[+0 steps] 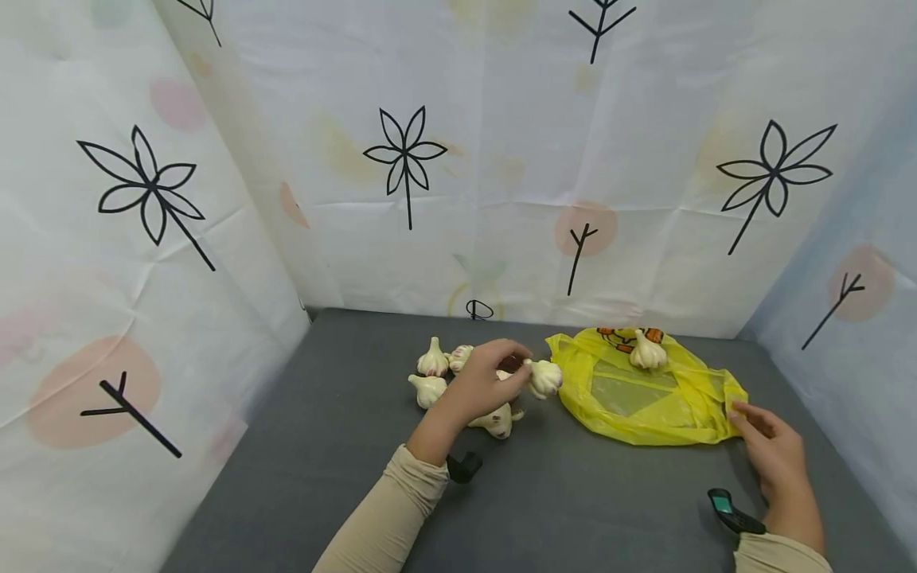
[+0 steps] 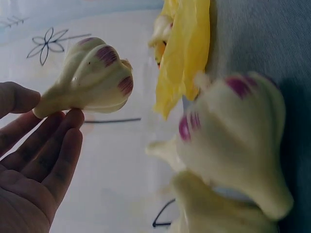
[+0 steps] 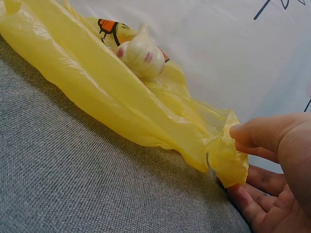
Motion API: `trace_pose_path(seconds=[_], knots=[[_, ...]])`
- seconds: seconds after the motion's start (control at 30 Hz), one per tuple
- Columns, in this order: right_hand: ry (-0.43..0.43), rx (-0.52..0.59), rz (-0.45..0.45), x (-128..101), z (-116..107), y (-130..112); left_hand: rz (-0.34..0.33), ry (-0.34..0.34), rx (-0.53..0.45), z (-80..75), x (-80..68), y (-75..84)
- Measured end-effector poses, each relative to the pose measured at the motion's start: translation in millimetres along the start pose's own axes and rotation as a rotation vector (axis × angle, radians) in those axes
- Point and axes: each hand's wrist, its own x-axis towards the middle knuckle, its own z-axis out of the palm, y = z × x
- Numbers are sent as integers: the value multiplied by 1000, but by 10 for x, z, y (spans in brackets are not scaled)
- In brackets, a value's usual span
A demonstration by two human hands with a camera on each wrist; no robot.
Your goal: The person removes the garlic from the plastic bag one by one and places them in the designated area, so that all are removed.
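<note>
Grey table (image 1: 344, 446): left hand (image 1: 483, 382) pinches a garlic bulb (image 1: 545, 377) by its stem; right hand (image 1: 770, 450) seemingly pinches the yellow bag (image 1: 652, 406) edge.

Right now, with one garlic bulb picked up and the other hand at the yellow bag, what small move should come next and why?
Probably carry the garlic bulb that the left hand pinches across to the yellow plastic bag. One bulb already lies on the bag, the right hand holds its near edge, and more bulbs sit on the grey table.
</note>
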Motion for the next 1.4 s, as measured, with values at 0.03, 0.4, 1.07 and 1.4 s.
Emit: trace_pose_path(seconds=[0.03,0.4,1.07,1.4], knots=[[-1,0,1,1,-2,5,-15,12,-1,-43,-35,-23],[-1,2,9,5,-6,10,-113,183,84,-454,-392,-282],[19,4,59,48,25,-13,-243,384,67,-1008,-659,-517],[38,20,60,58,46,-12,-384,489,112,-1280,-851,-665]])
